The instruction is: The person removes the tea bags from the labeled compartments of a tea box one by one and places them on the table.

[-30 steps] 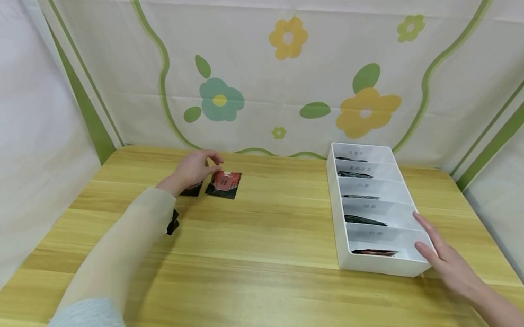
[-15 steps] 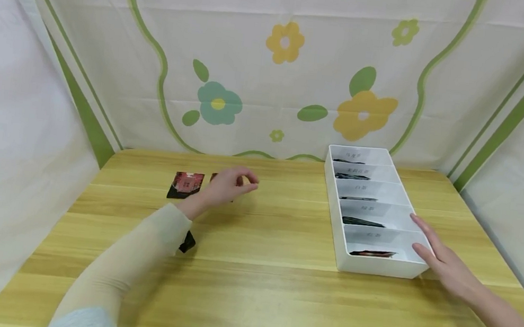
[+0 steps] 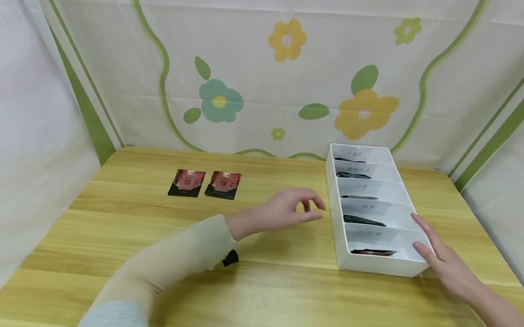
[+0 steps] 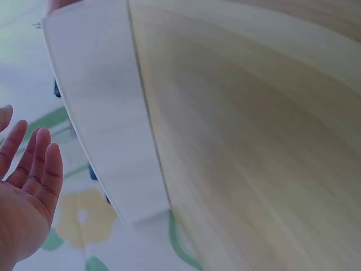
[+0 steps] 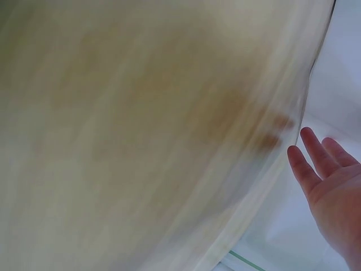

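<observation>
My left hand [image 3: 286, 207] hovers above the table, just left of a white divided box [image 3: 385, 266]. Nothing is between its loosely bent fingers. In the left wrist view that hand [image 4: 28, 197] appears beside the box's long wall [image 4: 107, 113]. My right hand [image 3: 448, 265] rests against the box's right front corner, thumb and forefinger at the rim. The right wrist view shows its fingers [image 5: 304, 169] nearly straight. Flat sachets stand in the compartments, a red and black one [image 3: 374, 252] in the nearest and a dark green one [image 3: 364, 220] behind it.
Two red and black sachets, a left one [image 3: 187, 183] and a right one [image 3: 223, 185], lie flat side by side on the wooden table [image 3: 276, 303]. A flowered cloth [image 3: 254, 51] hangs behind the table. Handwritten-looking labels mark the compartments.
My left hand has swung right, from over the two sachets on the table to beside the box, carrying nothing visible. Both sachets are now uncovered. The right hand stays at the box's corner.
</observation>
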Demonstrator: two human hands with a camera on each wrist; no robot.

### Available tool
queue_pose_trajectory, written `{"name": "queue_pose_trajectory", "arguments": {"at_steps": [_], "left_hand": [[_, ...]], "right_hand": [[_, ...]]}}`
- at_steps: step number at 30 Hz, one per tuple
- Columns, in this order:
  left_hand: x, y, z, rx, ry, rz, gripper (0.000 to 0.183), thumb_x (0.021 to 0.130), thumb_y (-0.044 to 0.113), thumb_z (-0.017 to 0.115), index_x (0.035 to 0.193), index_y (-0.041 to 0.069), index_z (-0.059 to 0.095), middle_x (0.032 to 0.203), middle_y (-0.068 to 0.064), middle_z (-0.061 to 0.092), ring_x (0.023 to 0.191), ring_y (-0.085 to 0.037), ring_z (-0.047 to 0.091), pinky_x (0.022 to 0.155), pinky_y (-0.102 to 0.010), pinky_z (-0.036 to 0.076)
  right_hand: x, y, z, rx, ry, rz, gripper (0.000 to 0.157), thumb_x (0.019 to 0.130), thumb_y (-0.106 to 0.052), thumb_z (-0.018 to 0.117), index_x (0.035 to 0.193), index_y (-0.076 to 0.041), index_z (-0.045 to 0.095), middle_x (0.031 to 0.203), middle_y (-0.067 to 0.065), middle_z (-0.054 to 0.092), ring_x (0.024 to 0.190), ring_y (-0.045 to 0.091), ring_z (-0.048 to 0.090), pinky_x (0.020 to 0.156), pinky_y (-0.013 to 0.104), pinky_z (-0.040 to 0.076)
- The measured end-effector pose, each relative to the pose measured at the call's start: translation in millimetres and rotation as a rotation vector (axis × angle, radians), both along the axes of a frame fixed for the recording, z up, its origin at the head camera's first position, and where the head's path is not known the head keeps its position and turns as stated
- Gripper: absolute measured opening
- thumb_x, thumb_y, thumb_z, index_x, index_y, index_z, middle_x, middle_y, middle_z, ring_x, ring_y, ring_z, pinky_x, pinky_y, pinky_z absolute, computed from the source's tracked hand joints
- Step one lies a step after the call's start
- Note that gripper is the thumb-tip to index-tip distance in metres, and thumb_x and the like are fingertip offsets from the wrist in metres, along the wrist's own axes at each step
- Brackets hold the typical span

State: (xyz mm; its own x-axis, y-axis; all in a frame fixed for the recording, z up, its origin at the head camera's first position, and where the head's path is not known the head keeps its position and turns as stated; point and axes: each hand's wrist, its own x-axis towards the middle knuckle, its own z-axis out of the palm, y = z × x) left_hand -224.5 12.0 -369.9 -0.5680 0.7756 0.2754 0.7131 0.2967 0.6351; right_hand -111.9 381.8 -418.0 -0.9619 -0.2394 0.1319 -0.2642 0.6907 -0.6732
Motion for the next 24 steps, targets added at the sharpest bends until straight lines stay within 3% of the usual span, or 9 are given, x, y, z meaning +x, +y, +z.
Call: {"name": "queue_pose_trajectory", "arguments": {"at_steps": [3, 7, 12, 16, 20, 24], "left_hand": [[5.2, 18, 4.5, 0.011, -0.009, -0.034, 0.023, 0.094, 0.023, 0.067, 0.113, 0.009, 0.067, 0.11, -0.001, 0.067, 0.081, -0.001, 0.057, 0.067, -0.018, 0.045], [10.9, 36, 6.7, 0.007, -0.008, -0.085, 0.026, 0.094, 0.023, 0.068, 0.115, 0.009, 0.066, 0.112, 0.001, 0.066, 0.08, 0.002, 0.056, 0.069, -0.018, 0.046], [18.4, 51, 4.6, -0.015, -0.031, -0.118, 0.03, 0.092, 0.025, 0.069, 0.118, 0.011, 0.064, 0.112, 0.006, 0.064, 0.077, 0.004, 0.055, 0.069, -0.015, 0.046], [24.1, 58, 0.9, -0.062, -0.068, -0.141, 0.031, 0.091, 0.029, 0.071, 0.119, 0.016, 0.063, 0.096, 0.011, 0.064, 0.072, 0.003, 0.054, 0.063, -0.014, 0.044], [28.8, 63, -1.1, -0.131, -0.093, -0.162, 0.033, 0.091, 0.033, 0.071, 0.12, 0.02, 0.063, 0.078, 0.012, 0.061, 0.067, 0.002, 0.053, 0.059, -0.015, 0.043], [30.2, 65, -2.5, -0.152, -0.107, -0.165, 0.031, 0.092, 0.032, 0.069, 0.119, 0.019, 0.064, 0.077, 0.012, 0.06, 0.066, 0.0, 0.052, 0.059, -0.015, 0.042]], "right_hand": [[0.8, 1, -1.6, 0.004, 0.009, 0.0, 0.059, 0.106, -0.016, 0.038, 0.158, -0.025, 0.01, 0.156, 0.024, 0.016, 0.137, 0.035, 0.017, 0.1, 0.011, 0.007], [1.0, 1, -1.7, 0.004, 0.011, -0.003, 0.059, 0.106, -0.016, 0.038, 0.158, -0.025, 0.01, 0.156, 0.023, 0.015, 0.138, 0.031, 0.017, 0.1, 0.011, 0.007], [-0.1, 0, -0.5, -0.006, 0.005, -0.003, 0.059, 0.106, -0.016, 0.038, 0.158, -0.025, 0.01, 0.156, 0.024, 0.015, 0.134, 0.045, 0.02, 0.101, 0.011, 0.007], [-1.2, 0, 1.1, -0.016, -0.006, -0.002, 0.059, 0.106, -0.017, 0.038, 0.158, -0.025, 0.01, 0.156, 0.026, 0.015, 0.129, 0.058, 0.022, 0.102, 0.013, 0.006], [-1.3, 0, 1.8, -0.02, -0.012, -0.002, 0.06, 0.106, -0.017, 0.038, 0.158, -0.025, 0.01, 0.155, 0.027, 0.016, 0.128, 0.061, 0.023, 0.103, 0.014, 0.006], [-0.3, 0, 1.3, -0.023, -0.016, -0.003, 0.06, 0.106, -0.017, 0.038, 0.158, -0.025, 0.009, 0.155, 0.028, 0.016, 0.127, 0.062, 0.023, 0.103, 0.014, 0.006]]}}
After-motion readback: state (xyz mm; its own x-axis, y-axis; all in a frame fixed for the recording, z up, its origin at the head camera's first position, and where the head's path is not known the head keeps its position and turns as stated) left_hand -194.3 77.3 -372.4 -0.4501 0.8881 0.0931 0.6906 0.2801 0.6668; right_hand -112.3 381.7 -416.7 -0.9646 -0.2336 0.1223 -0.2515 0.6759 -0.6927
